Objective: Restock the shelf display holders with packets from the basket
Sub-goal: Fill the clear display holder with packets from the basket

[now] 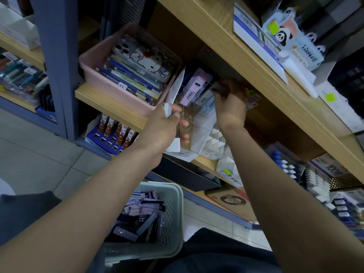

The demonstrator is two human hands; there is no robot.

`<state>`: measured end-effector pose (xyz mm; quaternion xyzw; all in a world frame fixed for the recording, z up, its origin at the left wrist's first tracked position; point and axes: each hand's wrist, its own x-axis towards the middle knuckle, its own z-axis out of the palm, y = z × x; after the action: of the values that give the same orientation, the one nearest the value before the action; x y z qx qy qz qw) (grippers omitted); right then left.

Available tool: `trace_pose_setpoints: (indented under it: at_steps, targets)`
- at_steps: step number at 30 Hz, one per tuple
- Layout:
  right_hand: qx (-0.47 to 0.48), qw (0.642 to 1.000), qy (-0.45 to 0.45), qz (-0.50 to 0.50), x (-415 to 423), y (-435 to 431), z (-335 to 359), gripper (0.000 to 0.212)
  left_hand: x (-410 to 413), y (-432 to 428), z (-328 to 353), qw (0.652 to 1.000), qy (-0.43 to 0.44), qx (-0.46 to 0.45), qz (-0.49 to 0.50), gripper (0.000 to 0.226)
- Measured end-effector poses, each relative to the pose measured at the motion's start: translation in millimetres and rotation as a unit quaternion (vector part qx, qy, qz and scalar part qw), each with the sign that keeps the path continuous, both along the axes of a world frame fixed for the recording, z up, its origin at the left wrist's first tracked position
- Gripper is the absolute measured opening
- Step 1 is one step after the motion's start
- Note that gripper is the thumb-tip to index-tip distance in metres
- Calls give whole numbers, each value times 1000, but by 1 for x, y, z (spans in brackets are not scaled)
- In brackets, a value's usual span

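Packet (217,88), pinched in your right hand (229,107) at one o'clock of the clear holder (198,137) that your left hand (163,127) grips, may snag a divider (186,115) and tip the holder if you push crooked.

- We are losing the fingertips of the right hand (229,103) in the shadow under the upper shelf (216,26), where they are curling round a dark item (218,88) we are failing to identify.
- We are seeing the fingers of the left hand (161,127) only dimly through the clear display holder (197,119) it is gripping.
- The left forearm (88,194) is covering part of the basket (173,213).
- We are finding the print on the packets (141,213) inside it too small to read.
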<state>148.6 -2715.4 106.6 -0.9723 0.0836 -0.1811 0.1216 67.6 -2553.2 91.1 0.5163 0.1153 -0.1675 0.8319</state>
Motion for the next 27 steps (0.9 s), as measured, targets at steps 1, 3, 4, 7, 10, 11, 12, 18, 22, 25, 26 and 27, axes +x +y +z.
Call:
trace_pose_setpoints:
  at_steps: [1,3,4,7,10,11,12,18,22,25,26,27]
  targets:
    - [-12,1000,7,-7,0,1,1,29,0,0,1,1000,5,-10,1,17]
    - [-39,999,22,-26,1,5,4,31,1,1,1,1000,13,-25,4,16]
    - [-52,998,25,-34,0,6,5,31,1,2,1,999,17,-32,6,16]
    - [-69,997,0,-36,-9,14,5,22,3,4,0,998,25,-46,24,18]
    - [47,997,-47,38,-30,27,0,11,4,5,0,997,11,-51,53,20]
    - [107,991,-30,81,-38,34,-1,11,4,5,1,996,9,-64,67,20]
    - [158,980,14,119,-46,41,-2,13,5,5,2,993,8,-81,83,20]
    - [417,862,231,174,-82,75,3,19,4,7,2,987,-2,-90,134,18]
    - [365,886,199,205,-83,76,2,10,3,5,-1,992,-27,-43,117,20]
    - [378,893,169,176,-84,70,4,8,2,4,-2,995,-48,9,90,21]
    - [381,896,157,167,-85,67,4,7,1,4,-3,995,-52,22,87,21]
    - [378,900,147,160,-87,63,4,6,1,5,-5,994,-58,34,87,21]
